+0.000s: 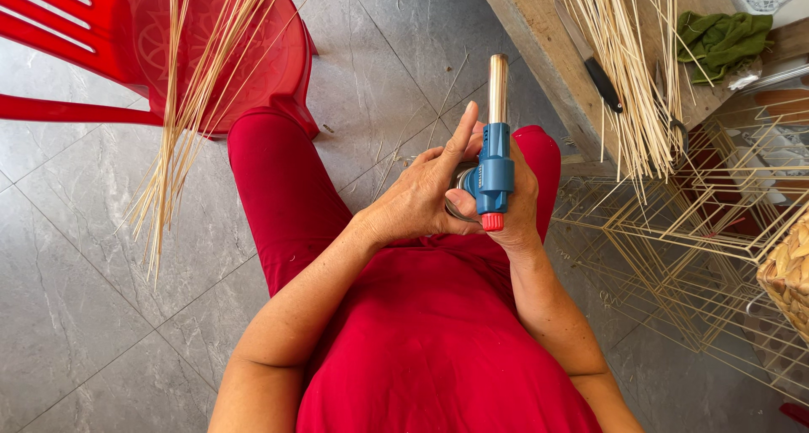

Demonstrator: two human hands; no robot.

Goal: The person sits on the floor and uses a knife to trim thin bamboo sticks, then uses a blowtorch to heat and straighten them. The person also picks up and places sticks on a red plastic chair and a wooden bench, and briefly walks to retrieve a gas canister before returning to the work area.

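Blue plastic and a brass-coloured metal nozzle make up the small gas torch head (494, 159) held upright over the person's lap, nozzle pointing away from the body, which looks like a sensible way to keep the outlet clear of the red clothing. The right hand (516, 201) wraps around it from behind and carries it, while the left hand (425, 193) closes on the round metal part at its side, forefinger stretched up along the nozzle, seemingly steadying or turning it. A red knob sits at the near end. Further out, thin pale bamboo strips (181, 104) lean across a red plastic chair (101, 45), more strips (628, 71) lie on the wooden worktop (539, 37) beside a black-handled knife (590, 58) and a green cloth (723, 39). Bamboo lattice frames (674, 239) stand on the grey tiled floor (76, 273).
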